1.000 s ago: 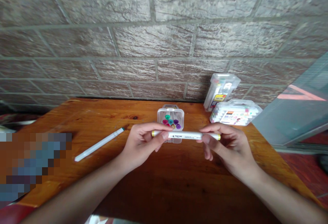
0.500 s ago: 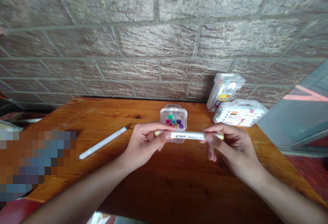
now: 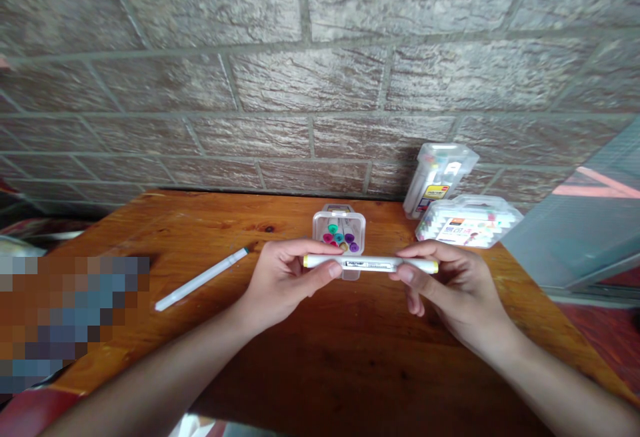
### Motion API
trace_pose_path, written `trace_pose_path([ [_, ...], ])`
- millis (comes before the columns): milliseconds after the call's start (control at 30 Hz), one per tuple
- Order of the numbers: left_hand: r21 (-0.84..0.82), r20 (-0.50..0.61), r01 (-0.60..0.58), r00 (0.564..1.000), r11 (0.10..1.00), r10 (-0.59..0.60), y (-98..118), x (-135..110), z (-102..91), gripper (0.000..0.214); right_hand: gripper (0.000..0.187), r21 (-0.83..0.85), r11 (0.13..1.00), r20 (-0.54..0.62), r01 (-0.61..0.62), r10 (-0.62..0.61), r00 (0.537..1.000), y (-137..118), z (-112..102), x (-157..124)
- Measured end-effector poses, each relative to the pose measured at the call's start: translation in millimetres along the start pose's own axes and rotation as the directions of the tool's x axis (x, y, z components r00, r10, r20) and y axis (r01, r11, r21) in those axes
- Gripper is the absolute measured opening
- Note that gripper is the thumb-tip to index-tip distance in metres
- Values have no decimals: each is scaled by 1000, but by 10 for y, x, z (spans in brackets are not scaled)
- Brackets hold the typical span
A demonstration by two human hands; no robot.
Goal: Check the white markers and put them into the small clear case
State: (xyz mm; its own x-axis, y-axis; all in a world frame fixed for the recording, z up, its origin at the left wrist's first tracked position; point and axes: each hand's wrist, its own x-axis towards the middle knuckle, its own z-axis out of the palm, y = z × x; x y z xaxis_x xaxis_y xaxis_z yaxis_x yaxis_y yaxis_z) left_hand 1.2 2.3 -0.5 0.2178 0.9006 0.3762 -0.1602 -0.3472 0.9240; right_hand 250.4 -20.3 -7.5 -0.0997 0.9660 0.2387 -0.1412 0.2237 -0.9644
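Observation:
A white marker (image 3: 370, 264) with yellow ends and a printed label is held level above the table. My left hand (image 3: 290, 277) pinches it near its left end, between thumb and forefinger. Toward the other end, my right hand (image 3: 450, 283) grips it the same way, with the lower fingers curled beneath. Just behind the marker lies a clear plastic case (image 3: 363, 223), its mouth facing me, with several markers (image 3: 339, 237) inside showing green, teal, red, purple and tan ends. The marker hides the lower part of this case.
Left of my hands, a white marker with a dark green tip (image 3: 200, 279) lies slanted on the wooden table (image 3: 310, 357). At the back right stand a tall clear marker box (image 3: 435, 180) and a wider handled case (image 3: 467, 222). A brick wall (image 3: 310, 83) rises behind.
The held marker has rolled slightly, so its label faces me more fully. My left thumb has shifted a little to the right along it. Everything else stays put.

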Motion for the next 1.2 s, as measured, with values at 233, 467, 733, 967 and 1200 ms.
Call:
trace_pose_path([
  [233,-50,3,91,996,995,-90,-14,-20,-32,19,16,24,1000,28,0,0,1000,-10,16,-19],
  [467,-63,56,49,997,997,-46,-42,-42,-90,17,15,80,997,73,11,-16,997,5,-28,-21],
  [733,-113,100,42,995,993,-31,-104,-72,-133,23,15,77,997,58,4,-8,998,-8,-24,-43],
  [967,-110,95,45,995,993,-34,-34,-57,-99,22,16,49,999,76,7,-11,997,6,-48,-37],
  [1200,-115,92,-23,995,993,34,27,-28,-31,26,17,16,1000,39,12,-13,999,-27,-21,-73],
])
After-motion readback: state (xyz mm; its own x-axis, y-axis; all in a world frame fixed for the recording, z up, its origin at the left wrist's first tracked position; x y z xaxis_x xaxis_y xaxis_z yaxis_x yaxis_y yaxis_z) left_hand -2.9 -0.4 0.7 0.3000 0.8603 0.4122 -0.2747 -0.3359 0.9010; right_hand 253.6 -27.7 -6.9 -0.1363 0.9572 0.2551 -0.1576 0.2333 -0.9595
